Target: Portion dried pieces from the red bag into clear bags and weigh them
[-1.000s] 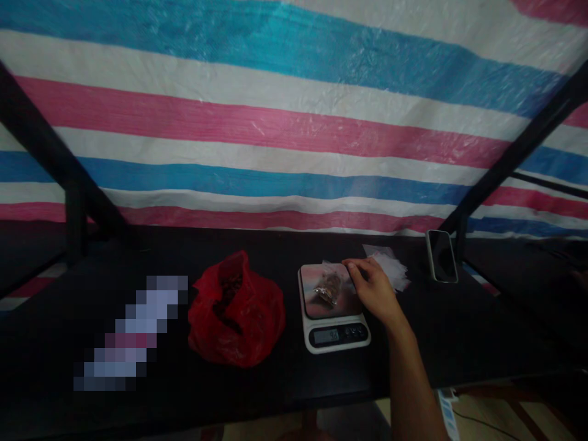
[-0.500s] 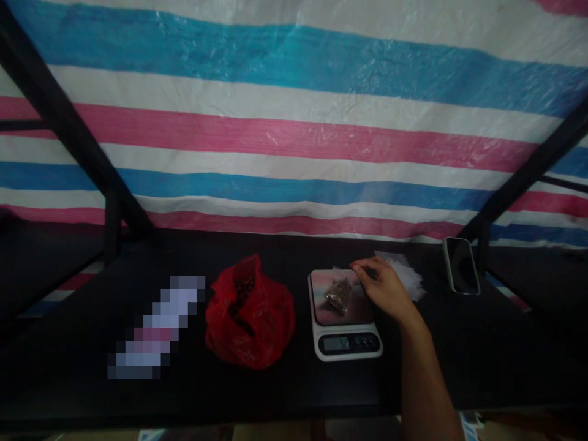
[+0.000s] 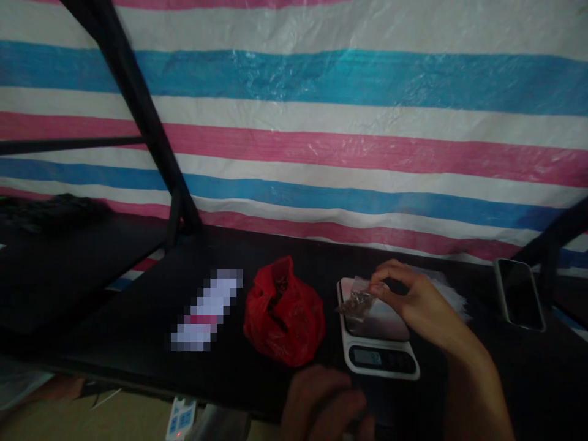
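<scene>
My right hand [image 3: 418,300] pinches the top corner of a small clear plastic bag [image 3: 361,300] between thumb and fingers. Brown bits fill the bag's lower part, which hangs over the left side of the kitchen scale [image 3: 381,364]. Digits on the scale's display are too faint to read surely. At the bottom edge, in front of the scale, my left hand [image 3: 326,404] shows blurred, its fingers bent; whether it grips anything cannot be made out. Left of the scale sits an open red plastic bag [image 3: 287,324] with dark brown pieces inside.
Behind my right hand lies a pile of clear plastic bags [image 3: 448,294]. A phone [image 3: 519,294] leans at the far right. A blurred-out pale strip [image 3: 206,312] is on the black table [image 3: 128,331]. Black frame bars [image 3: 142,116] stand before a striped sheet.
My right hand has taken hold of the small clear bag and lifted it off the scale's plate. My left hand has come into view at the bottom. The view has swung left.
</scene>
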The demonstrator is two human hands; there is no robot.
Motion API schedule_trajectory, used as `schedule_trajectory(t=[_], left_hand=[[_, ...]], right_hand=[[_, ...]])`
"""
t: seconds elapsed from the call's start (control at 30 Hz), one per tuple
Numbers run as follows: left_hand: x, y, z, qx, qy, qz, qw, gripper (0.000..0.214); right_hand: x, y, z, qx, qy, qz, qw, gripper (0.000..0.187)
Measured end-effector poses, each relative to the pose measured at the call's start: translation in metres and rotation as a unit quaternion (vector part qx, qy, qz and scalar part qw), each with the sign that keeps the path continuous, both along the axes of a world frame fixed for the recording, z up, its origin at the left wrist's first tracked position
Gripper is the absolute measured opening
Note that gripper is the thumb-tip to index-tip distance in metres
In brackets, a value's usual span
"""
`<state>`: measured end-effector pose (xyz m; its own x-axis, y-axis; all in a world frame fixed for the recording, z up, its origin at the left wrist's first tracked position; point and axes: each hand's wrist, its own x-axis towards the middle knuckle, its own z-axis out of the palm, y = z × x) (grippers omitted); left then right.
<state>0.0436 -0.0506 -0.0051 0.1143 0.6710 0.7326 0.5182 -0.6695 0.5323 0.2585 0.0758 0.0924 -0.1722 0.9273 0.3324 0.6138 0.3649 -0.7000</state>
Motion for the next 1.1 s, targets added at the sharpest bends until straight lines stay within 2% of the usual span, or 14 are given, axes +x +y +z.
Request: schedule_trajectory(t=[0.07,0.13,0.23,0.33,0.4,0.5,0.6,0.7,0.77,0.87,0.97,1.1], left_hand=[[-0.005,0.016,0.015,-0.044,-0.048,0.073,0.995,0.07],[-0.007,0.032,0.032,-0.121,-0.106,0.105,0.981,0.08],[-0.011,0.052,0.053,-0.23,-0.183,0.041,0.955,0.05],[-0.021,0.063,0.063,-0.314,-0.288,-0.02,0.904,0.026],[-0.033,0.069,0.062,-0.337,-0.347,-0.017,0.875,0.026],[-0.054,0.077,0.052,-0.331,-0.349,0.068,0.874,0.029],[-0.073,0.085,0.039,-0.321,-0.263,0.199,0.888,0.03],[-0.085,0.088,0.029,-0.303,-0.173,0.275,0.896,0.031],[-0.089,0.089,0.024,-0.302,-0.136,0.289,0.898,0.032],[-0.091,0.089,0.018,-0.305,-0.128,0.294,0.897,0.029],[-0.09,0.091,0.015,-0.3,-0.179,0.276,0.896,0.023],[-0.089,0.093,0.019,-0.303,-0.278,0.241,0.879,0.027]], right_hand=[[-0.025,-0.014,0.022,0.036,0.011,0.031,0.999,0.016],[-0.054,-0.025,0.036,0.061,0.025,0.054,0.996,0.014],[-0.093,-0.034,0.045,0.061,0.02,0.104,0.993,0.019],[-0.122,-0.031,0.043,0.068,0.036,0.135,0.988,0.02],[-0.137,-0.022,0.036,0.085,0.081,0.119,0.986,0.015],[-0.151,-0.005,0.016,0.057,0.096,0.088,0.99,0.016],[-0.158,0.006,-0.01,-0.028,-0.045,0.102,0.993,0.011],[-0.158,0.009,-0.03,-0.042,-0.187,0.059,0.98,0.014],[-0.154,0.01,-0.037,-0.038,-0.236,0.029,0.971,0.02],[-0.149,0.011,-0.039,-0.04,-0.257,0.011,0.965,0.024],[-0.151,0.011,-0.039,-0.028,-0.232,0.029,0.972,0.022],[-0.165,0.009,-0.038,-0.027,-0.192,0.027,0.981,0.016]])
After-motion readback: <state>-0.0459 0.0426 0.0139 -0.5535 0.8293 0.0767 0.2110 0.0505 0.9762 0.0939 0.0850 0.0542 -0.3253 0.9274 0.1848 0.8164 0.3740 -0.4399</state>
